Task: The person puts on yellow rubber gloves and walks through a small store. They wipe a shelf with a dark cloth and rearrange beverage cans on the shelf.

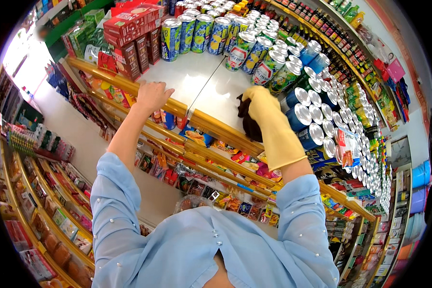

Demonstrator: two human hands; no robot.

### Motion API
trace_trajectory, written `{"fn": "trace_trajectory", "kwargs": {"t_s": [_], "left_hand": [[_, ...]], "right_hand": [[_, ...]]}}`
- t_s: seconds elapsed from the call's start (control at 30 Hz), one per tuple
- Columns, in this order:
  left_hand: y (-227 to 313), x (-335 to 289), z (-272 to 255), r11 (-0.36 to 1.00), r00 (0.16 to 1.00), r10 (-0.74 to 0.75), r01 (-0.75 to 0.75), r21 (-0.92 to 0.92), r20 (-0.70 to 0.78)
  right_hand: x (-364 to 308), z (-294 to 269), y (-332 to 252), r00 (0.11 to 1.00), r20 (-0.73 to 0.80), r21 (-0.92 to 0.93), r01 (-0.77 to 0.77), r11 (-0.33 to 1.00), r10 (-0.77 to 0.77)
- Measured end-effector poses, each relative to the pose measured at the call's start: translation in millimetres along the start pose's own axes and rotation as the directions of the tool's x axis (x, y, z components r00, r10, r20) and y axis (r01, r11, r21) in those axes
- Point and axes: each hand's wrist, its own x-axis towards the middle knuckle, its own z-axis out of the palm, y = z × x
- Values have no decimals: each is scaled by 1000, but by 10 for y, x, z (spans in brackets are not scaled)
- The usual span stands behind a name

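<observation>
My right hand point(261, 103) wears a yellow rubber glove and is closed on a dark brown cloth point(251, 126). The cloth lies bunched on the white shelf top point(211, 89), hanging close to its gold front rail point(223, 129). Bare, my left hand point(153, 97) rests at the same front rail farther left, its fingers loosely bent and holding no loose item. Tall blue-and-green drink cans point(201, 33) stand behind the bare stretch of shelf. A can with a white and red label point(238, 52) is among those nearest the glove.
Red-brown boxes point(129, 55) are stacked at the shelf's left end. Rows of silver-topped cans point(317, 113) crowd the right side, with bottles point(317, 19) on a rack behind. Snack packets point(197, 136) fill the lower shelves. Another goods shelf point(48, 192) stands across the aisle at left.
</observation>
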Motion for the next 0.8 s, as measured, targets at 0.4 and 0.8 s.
{"fn": "trace_trajectory", "kwargs": {"t_s": [0.4,0.8], "left_hand": [[18,-12,6,999,999,-22,23,25,-25],[60,11,-81,1000,999,-27,28,-5,19]], "right_hand": [[-36,501,-58,846,-421,151,421,894,-327],[-286,475,270,935,-162,241,348,906,-316]]}}
